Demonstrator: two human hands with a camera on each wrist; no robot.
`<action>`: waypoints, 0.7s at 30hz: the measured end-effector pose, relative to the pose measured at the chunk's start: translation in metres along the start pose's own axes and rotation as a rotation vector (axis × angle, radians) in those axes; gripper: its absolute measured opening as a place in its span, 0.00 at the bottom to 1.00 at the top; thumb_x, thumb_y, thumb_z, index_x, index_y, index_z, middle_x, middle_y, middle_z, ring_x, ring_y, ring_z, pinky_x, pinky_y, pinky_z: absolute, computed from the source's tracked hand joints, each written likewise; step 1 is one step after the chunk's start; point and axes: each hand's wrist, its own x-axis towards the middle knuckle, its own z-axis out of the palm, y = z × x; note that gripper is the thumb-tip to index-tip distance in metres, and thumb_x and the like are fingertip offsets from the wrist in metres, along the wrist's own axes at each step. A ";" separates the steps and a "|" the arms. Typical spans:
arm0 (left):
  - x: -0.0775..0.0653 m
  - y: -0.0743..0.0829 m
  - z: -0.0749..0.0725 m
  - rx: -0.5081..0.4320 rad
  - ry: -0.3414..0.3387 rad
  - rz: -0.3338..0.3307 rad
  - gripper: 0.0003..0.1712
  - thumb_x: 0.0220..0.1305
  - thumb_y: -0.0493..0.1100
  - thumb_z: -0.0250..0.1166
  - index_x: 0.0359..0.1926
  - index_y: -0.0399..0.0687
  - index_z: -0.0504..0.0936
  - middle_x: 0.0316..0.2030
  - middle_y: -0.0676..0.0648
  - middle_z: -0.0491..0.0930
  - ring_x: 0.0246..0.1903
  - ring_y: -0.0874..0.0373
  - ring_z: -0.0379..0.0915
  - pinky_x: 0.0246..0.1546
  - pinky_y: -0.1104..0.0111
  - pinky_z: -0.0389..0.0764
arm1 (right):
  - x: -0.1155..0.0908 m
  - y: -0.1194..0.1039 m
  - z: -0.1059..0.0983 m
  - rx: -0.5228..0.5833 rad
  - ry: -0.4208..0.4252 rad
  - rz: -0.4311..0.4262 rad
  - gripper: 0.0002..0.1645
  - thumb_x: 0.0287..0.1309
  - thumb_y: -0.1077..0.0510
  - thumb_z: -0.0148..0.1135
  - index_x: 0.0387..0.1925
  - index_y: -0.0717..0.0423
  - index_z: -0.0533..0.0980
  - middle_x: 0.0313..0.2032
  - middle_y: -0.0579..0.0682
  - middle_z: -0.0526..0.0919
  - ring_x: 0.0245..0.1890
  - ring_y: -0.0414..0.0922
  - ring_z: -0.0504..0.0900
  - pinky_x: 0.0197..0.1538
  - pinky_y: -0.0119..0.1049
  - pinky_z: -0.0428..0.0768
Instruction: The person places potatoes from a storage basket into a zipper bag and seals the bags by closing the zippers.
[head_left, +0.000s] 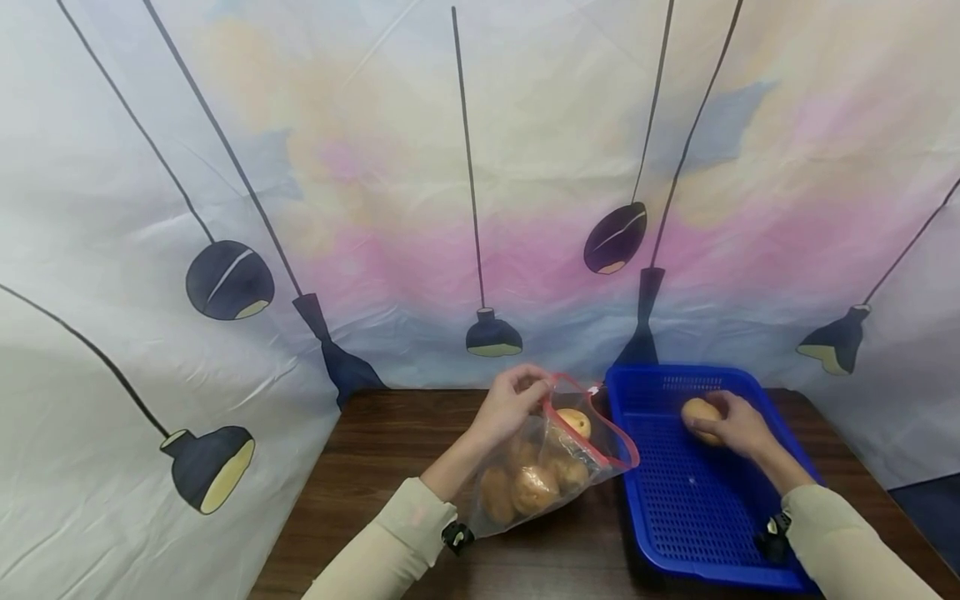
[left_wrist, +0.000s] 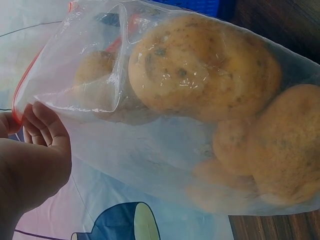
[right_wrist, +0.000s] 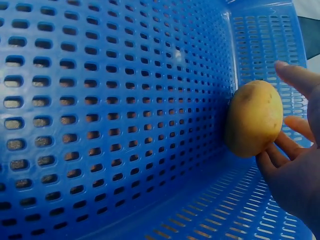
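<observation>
Left hand (head_left: 513, 405) pinched the bag (head_left: 534, 492) by its rim; right hand (head_left: 741, 425) gripped a potato (right_wrist: 255, 118), likely firm, best held mid-body.

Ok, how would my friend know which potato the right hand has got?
Find the blue basket on the brown table. Toward its far end, the right hand has its fingers around a yellowish potato. It's the only one seen in the basket; the other potatoes are in the clear, red-edged bag.

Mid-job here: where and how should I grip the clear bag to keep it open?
Likely best: pinch the red rim of the clear bag from the left, where the left hand holds it; it gapes toward the blue basket, and most potatoes bulge below.
</observation>
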 end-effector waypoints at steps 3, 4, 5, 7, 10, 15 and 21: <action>0.000 0.000 0.001 0.006 0.002 0.002 0.14 0.77 0.41 0.65 0.51 0.31 0.83 0.38 0.35 0.83 0.30 0.61 0.80 0.39 0.61 0.89 | -0.001 0.001 0.000 -0.012 0.013 -0.009 0.44 0.66 0.50 0.72 0.66 0.82 0.66 0.58 0.81 0.73 0.53 0.72 0.77 0.48 0.62 0.80; 0.000 0.000 0.001 0.009 0.003 0.002 0.14 0.77 0.41 0.65 0.50 0.31 0.83 0.38 0.35 0.83 0.30 0.61 0.80 0.39 0.62 0.89 | 0.000 0.001 0.000 -0.013 0.011 -0.007 0.43 0.66 0.51 0.72 0.65 0.82 0.66 0.58 0.81 0.73 0.53 0.72 0.77 0.48 0.62 0.80; 0.000 0.000 0.001 0.012 0.004 0.002 0.14 0.77 0.41 0.65 0.50 0.31 0.83 0.38 0.33 0.82 0.30 0.61 0.80 0.39 0.62 0.89 | 0.000 0.001 0.000 -0.013 0.006 -0.005 0.43 0.66 0.52 0.72 0.65 0.82 0.66 0.57 0.82 0.73 0.53 0.73 0.77 0.48 0.62 0.80; 0.000 -0.001 0.001 0.017 0.007 0.001 0.14 0.76 0.41 0.65 0.50 0.31 0.83 0.39 0.32 0.82 0.30 0.61 0.80 0.39 0.62 0.89 | 0.000 0.001 0.001 -0.018 -0.012 0.003 0.42 0.66 0.52 0.71 0.65 0.82 0.66 0.57 0.81 0.74 0.53 0.72 0.78 0.48 0.62 0.80; 0.000 -0.001 0.001 0.019 0.007 -0.002 0.13 0.77 0.40 0.64 0.50 0.31 0.83 0.39 0.32 0.83 0.30 0.62 0.81 0.40 0.62 0.89 | -0.001 0.000 0.001 -0.019 -0.040 0.019 0.42 0.66 0.52 0.71 0.65 0.81 0.66 0.56 0.81 0.74 0.52 0.72 0.78 0.47 0.61 0.80; 0.000 -0.002 0.000 0.027 0.011 -0.004 0.13 0.77 0.40 0.64 0.50 0.31 0.83 0.36 0.38 0.83 0.30 0.62 0.80 0.41 0.56 0.90 | -0.002 -0.001 0.000 -0.018 -0.048 0.025 0.43 0.65 0.50 0.73 0.65 0.79 0.66 0.57 0.81 0.75 0.53 0.73 0.78 0.47 0.62 0.80; -0.001 -0.001 -0.001 0.029 0.008 -0.001 0.13 0.77 0.39 0.64 0.51 0.31 0.83 0.37 0.33 0.83 0.30 0.61 0.80 0.43 0.52 0.89 | -0.003 -0.001 0.000 -0.014 -0.038 0.018 0.45 0.64 0.48 0.73 0.65 0.79 0.67 0.56 0.81 0.75 0.53 0.73 0.78 0.46 0.60 0.82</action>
